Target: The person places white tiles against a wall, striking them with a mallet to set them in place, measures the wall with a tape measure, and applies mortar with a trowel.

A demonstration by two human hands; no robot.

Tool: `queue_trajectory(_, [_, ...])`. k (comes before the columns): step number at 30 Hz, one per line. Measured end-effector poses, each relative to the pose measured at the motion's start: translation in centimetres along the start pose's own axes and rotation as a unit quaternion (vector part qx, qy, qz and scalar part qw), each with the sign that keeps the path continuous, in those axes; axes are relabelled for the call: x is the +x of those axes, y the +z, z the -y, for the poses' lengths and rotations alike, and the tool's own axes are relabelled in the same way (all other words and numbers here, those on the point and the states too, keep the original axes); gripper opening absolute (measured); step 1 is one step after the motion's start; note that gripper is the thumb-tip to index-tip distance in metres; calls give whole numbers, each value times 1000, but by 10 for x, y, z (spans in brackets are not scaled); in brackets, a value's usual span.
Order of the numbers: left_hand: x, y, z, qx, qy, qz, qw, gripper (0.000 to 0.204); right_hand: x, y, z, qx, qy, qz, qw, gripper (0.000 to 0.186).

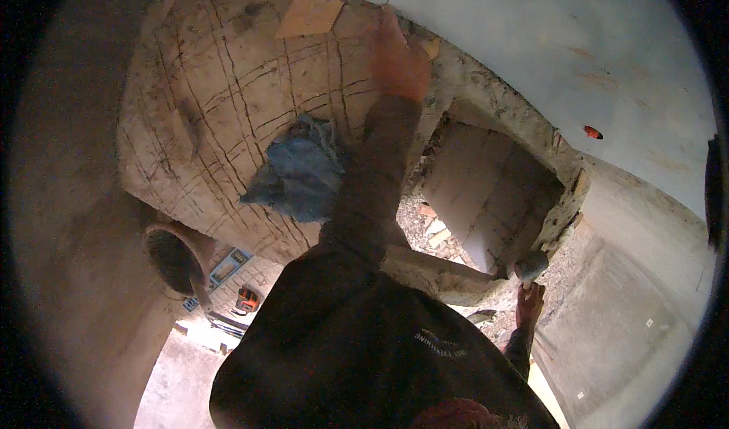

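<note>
My left arm reaches up and away across a scored, plaster-covered surface. At its end my left hand [399, 61] is closed by the edge of a pale panel [524, 42]. What its fingers grip, if anything, is hidden; a small yellowish piece [432, 48] shows beside it. Low on the right, my right hand [529, 304] is closed round the handle of a tool with a rounded grey head [531, 265]. That tool is beside the lower right corner of a rectangular opening [493, 186]; its exact kind is unclear. A crumpled blue cloth [304, 171] lies left of my left forearm.
Below left are a bucket [176, 258], a blue-and-grey level-like bar [228, 268] and an orange-and-black tape measure [247, 300]. Broken rubble [437, 228] shows below the opening. A tan flat piece [310, 13] is near the panel's edge. An orange-red round fitting [593, 133] sits in the panel.
</note>
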State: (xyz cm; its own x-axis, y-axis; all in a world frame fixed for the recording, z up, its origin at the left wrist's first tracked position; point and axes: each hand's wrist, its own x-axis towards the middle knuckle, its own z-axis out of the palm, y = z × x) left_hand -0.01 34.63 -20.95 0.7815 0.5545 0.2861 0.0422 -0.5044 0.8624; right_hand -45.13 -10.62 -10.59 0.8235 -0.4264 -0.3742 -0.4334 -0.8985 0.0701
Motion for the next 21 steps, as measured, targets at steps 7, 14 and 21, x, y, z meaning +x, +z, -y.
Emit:
queue_trajectory(7, [5, -2, -2, -50, -40, -8, 998, 56, 1, -65, 75, 75, -103, 2, 992, 19])
queue_trajectory(14, [6, -2, -6, -7, -52, -12, 999, 66, 123, -145, 246, 14, -271, 48, 961, 32])
queue_trajectory(21, [9, -7, -15, -20, -120, 63, 991, 82, 189, -201, 316, -218, -547, -63, 806, 41])
